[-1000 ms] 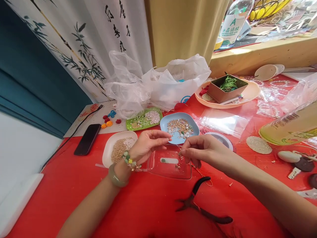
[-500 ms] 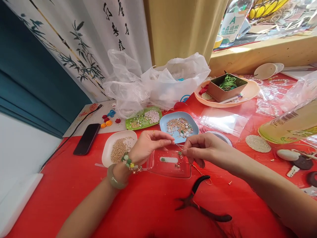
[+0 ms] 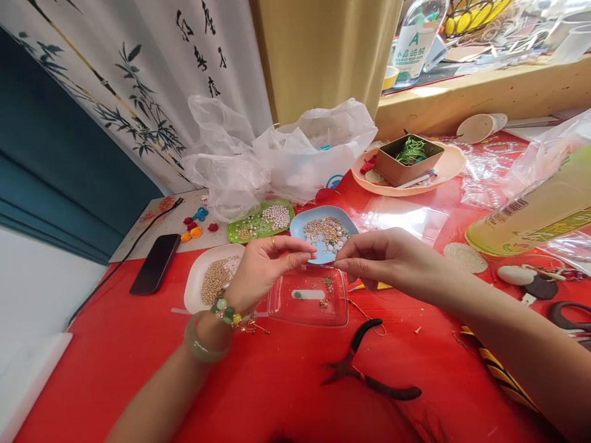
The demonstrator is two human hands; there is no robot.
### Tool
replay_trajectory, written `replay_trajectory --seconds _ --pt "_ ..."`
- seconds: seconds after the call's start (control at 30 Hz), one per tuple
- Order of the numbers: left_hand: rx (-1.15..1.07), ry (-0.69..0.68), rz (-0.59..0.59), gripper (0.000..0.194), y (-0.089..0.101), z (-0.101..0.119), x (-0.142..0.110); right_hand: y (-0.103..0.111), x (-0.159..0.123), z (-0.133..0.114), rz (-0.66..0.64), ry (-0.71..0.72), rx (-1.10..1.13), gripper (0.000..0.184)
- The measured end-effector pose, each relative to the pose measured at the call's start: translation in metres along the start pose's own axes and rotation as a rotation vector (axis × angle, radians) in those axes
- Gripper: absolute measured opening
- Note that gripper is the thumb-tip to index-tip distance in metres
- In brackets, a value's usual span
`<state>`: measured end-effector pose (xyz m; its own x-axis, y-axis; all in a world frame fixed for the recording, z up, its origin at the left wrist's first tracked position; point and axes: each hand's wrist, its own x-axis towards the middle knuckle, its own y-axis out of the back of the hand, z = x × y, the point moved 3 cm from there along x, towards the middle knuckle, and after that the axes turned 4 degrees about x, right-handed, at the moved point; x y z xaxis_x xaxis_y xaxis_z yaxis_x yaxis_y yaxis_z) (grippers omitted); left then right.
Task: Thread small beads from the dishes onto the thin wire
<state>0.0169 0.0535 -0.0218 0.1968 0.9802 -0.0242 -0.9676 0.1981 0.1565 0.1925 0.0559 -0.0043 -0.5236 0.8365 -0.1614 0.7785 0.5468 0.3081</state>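
Note:
My left hand (image 3: 268,267) and my right hand (image 3: 383,258) meet fingertip to fingertip just above a clear square tray (image 3: 308,309) on the red tablecloth. Both are pinched shut on a thin gold wire (image 3: 329,266) with small beads hanging from it. A few loose beads and a pale oblong piece lie in the clear tray. Behind my fingers sits a blue dish (image 3: 310,224) of gold beads. A white dish (image 3: 196,284) of gold beads lies left of my left hand. My left wrist wears a jade bangle and a bead bracelet.
Black pliers (image 3: 369,381) lie open near the front. A green dish (image 3: 240,229) of pearls, a black phone (image 3: 154,263), white plastic bags (image 3: 286,157), a peach plate (image 3: 450,169) with a tin box, a yellow-green bottle (image 3: 535,215) and scissors (image 3: 570,315) surround the work spot.
Both hands have risen slightly and moved closer together, with the wire still pinched. The camera has shifted a little, so the scene sits more to the left.

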Motion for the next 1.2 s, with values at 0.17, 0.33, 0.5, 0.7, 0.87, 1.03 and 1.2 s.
replay_trajectory --seconds 0.17,0.33,0.5,0.7,0.87,1.03,1.2 --pt "-0.063 -0.064 0.015 0.005 -0.003 0.013 -0.001 0.001 0.0 -0.002 -0.014 0.063 0.036 0.019" --pt "-0.125 -0.092 0.043 0.006 -0.006 0.021 0.003 0.005 -0.003 -0.002 0.013 0.069 0.083 0.017" --pt "-0.087 -0.12 0.089 0.006 -0.006 0.024 0.006 0.006 -0.005 -0.005 0.027 0.098 0.094 0.017" --pt "0.031 -0.09 0.053 0.008 -0.009 0.023 0.005 0.005 -0.005 -0.005 0.022 0.106 0.099 0.016" --pt "0.017 -0.099 0.071 0.008 -0.009 0.022 0.006 0.007 -0.004 -0.002 0.03 0.099 0.077 0.016" --pt "0.033 -0.109 0.052 0.006 -0.011 0.021 0.006 0.007 -0.002 0.0 0.027 0.093 0.073 0.016" --pt "0.075 -0.109 0.059 0.006 -0.012 0.02 0.005 0.008 -0.003 0.001 0.019 0.067 0.077 0.016"
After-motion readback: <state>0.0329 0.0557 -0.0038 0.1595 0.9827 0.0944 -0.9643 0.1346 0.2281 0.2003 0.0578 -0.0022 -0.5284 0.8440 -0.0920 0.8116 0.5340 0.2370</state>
